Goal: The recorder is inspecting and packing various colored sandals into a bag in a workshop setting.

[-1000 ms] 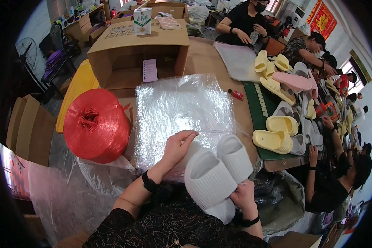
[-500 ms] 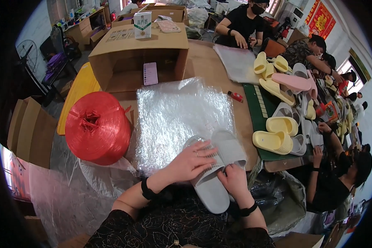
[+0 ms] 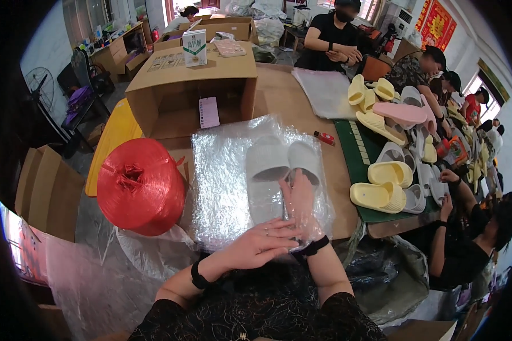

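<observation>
A pair of light grey slippers lies side by side, toes away from me, under the clear film of a plastic bag (image 3: 222, 187) on the table. The left slipper (image 3: 264, 199) shows its strap and sole. Over the right slipper (image 3: 304, 156), my right hand (image 3: 300, 202) reaches in beneath the film, fingers stretched toward the strap and covering much of the sole. My left hand (image 3: 261, 244) lies with its fingers stretched out across the bag's near edge, the fingertips by my right wrist. Its thumb is hidden.
Left of the bag sits a big roll of red plastic twine (image 3: 142, 187). Behind it, an open cardboard box (image 3: 190, 85) carries a carton and a phone. A small red bottle (image 3: 324, 137), a stack of clear bags (image 3: 324, 94) and piled slippers (image 3: 381, 196) are to the right, with co-workers beyond.
The grey slippers have moved away from me and under the bag's film. My right hand has gone forward with them. My left hand has come off the left slipper onto the bag's near edge.
</observation>
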Demonstrator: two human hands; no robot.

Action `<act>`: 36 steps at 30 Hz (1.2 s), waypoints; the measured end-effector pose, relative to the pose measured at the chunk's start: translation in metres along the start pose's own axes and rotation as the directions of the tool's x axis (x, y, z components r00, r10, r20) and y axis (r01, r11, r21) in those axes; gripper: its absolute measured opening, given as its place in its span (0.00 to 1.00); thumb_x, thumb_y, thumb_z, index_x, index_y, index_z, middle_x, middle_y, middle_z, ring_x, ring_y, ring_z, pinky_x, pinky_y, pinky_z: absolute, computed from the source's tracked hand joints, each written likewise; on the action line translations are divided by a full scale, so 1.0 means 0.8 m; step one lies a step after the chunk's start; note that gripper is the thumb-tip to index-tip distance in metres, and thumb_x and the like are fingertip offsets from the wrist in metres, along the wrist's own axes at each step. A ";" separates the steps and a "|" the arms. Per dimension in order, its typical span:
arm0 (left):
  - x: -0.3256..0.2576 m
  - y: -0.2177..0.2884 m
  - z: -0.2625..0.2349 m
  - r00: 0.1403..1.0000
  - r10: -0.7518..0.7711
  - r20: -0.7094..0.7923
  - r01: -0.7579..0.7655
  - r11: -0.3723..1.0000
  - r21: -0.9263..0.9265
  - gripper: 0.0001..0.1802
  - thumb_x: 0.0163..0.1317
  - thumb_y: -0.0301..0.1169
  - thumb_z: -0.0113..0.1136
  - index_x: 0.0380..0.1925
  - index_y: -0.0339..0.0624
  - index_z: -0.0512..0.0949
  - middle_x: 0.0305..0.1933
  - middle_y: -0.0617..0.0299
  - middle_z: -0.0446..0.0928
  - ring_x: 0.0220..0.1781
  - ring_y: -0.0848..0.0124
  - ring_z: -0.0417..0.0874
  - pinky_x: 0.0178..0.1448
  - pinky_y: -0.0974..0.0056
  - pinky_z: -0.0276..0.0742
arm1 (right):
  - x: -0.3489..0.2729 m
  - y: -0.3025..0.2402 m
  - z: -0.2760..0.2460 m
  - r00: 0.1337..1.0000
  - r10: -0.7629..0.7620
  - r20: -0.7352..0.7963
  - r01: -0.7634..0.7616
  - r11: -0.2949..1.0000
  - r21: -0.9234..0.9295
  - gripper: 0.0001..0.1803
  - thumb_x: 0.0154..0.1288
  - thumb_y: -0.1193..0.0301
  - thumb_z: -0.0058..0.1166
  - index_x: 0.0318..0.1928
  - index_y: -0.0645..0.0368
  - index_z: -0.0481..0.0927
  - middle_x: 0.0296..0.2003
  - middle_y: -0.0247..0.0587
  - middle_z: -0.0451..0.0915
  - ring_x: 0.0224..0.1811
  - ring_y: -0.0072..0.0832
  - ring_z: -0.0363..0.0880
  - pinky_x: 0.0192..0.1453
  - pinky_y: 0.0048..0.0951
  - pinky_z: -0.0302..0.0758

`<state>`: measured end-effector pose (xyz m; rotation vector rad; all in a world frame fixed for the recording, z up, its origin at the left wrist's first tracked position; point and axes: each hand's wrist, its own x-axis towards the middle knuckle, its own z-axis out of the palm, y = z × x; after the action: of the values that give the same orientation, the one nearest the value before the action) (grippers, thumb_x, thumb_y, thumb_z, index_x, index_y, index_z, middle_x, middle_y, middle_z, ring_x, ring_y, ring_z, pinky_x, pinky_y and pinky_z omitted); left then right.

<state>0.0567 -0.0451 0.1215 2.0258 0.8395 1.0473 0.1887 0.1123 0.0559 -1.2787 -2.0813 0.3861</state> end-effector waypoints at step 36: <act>-0.056 -0.145 -0.019 0.774 -0.410 -0.482 0.624 0.621 0.475 0.41 0.67 0.39 0.51 0.74 0.30 0.50 0.77 0.41 0.54 0.79 0.43 0.51 0.81 0.46 0.44 | -0.030 0.032 -0.032 0.946 0.023 -0.323 0.121 0.900 0.418 0.10 0.63 0.67 0.57 0.33 0.64 0.79 0.21 0.50 0.79 0.22 0.44 0.81 0.30 0.43 0.76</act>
<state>-0.0035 -0.0128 0.0164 1.8767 2.0543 0.8205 0.2303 0.1013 0.0518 -0.9447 -1.6306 0.5437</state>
